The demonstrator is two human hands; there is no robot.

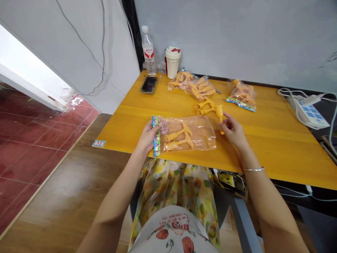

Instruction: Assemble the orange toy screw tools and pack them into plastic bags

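My left hand (149, 136) pinches the colourful header end of a clear plastic bag (202, 135) lying near the table's front edge. Two orange toy hammers (179, 143) show inside the bag. To the right of the bag, my right hand (232, 129) grips an orange toy piece (220, 114) by its lower part, its wider end pointing away from me. Just behind and left of that piece, more loose orange toys (204, 106) rest on the table.
Filled bags of orange toys (201, 88) lie at the back, another filled bag (241, 95) at the back right. A bottle (149, 52), a cup (173, 63) and a phone (149, 85) stand or lie back left. A power strip (310, 111) with cables is far right.
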